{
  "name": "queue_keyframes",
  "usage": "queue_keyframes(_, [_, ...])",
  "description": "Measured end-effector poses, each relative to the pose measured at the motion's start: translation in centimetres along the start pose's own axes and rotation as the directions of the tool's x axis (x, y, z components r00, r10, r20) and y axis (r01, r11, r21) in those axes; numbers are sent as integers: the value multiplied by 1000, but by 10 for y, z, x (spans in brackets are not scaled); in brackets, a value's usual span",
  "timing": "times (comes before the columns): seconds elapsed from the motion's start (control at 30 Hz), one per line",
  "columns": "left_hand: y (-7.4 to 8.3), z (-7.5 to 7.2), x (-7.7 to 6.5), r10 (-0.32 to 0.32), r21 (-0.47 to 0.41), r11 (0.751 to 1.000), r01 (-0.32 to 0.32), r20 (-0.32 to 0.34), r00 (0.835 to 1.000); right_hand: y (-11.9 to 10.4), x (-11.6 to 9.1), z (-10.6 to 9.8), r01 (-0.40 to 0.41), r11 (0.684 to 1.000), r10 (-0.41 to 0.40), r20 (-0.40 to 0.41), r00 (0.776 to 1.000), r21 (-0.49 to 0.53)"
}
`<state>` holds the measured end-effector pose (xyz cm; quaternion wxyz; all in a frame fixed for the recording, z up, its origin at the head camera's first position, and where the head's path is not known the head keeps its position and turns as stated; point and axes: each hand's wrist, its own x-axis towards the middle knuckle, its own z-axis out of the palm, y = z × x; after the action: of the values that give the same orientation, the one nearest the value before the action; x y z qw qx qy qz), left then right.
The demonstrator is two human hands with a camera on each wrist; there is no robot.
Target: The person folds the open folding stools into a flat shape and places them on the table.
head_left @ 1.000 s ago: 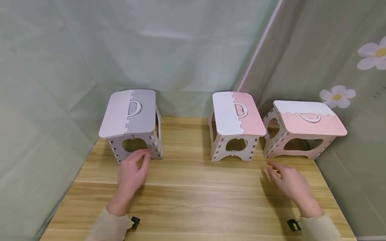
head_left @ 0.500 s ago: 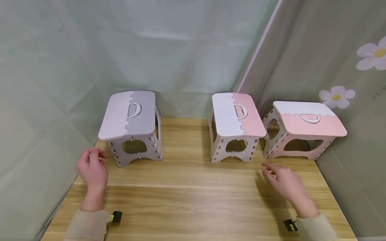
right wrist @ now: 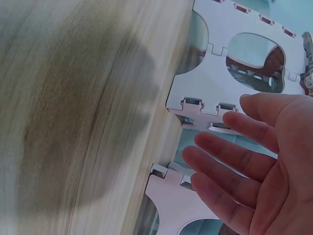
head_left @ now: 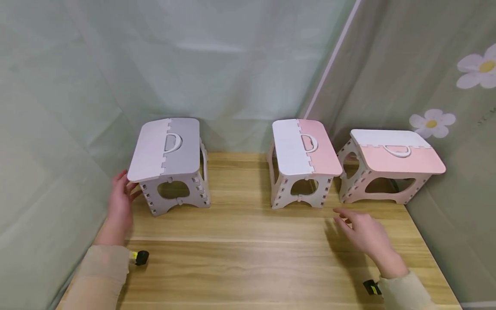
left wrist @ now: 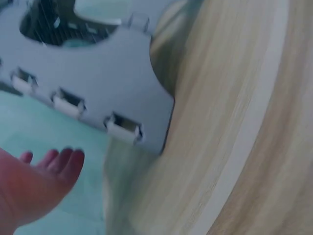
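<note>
A grey and pale folding step stool (head_left: 184, 159) stands unfolded at the left, its D-shaped handle lying in the top. My left hand (head_left: 121, 202) is beside that stool's left side, with fingertips close to the edge of its top. In the left wrist view the left hand's fingers (left wrist: 63, 164) are loosely bent, apart from the stool's leg panel (left wrist: 117, 73). My right hand (head_left: 366, 232) hovers above the table with relaxed, spread fingers and holds nothing. Nearest to it are a white and pink folding stool (head_left: 288, 150) and a second pink one (head_left: 403, 163).
All three stools stand along the back of a wood-grain table (head_left: 240, 258). Pale green cloth (head_left: 232, 64) hangs behind and to the left. A greyer curtain (head_left: 387, 77) with printed flowers hangs on the right, close to the rightmost stool.
My left hand has moved from in front of the grey stool leftward, then forward to its left side. The right hand has drifted slightly left. The stools stay in place.
</note>
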<state>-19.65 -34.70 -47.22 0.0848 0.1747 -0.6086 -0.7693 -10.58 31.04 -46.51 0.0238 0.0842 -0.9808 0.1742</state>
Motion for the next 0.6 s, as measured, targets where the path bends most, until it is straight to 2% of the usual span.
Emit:
queue_keyframes(0.07, [-2,-5,8,-38,-41,998,42,78,996,0,0,0,5,1000,-5,-4,1000,0])
queue_keyframes(0.13, [-3,-8,13,-73,-78,994,82,119,990,-1,-1,0,11,1000,-11,-5,1000,2])
queue_keyframes(0.27, [-6,-12,21,-109,-107,986,125,144,983,-1,-1,-1,20,1000,-20,-8,1000,3])
queue_keyframes(0.37, [-7,-14,28,-115,-108,985,133,158,981,-1,-2,-3,19,1000,-19,-11,1000,4])
queue_keyframes(0.47, [-8,-15,37,-108,-49,992,118,166,980,-1,-2,-3,16,1000,-16,-7,1000,3])
queue_keyframes(0.6, [-8,-18,48,-79,117,992,56,203,976,-2,-2,-3,25,1000,-25,7,1000,-6])
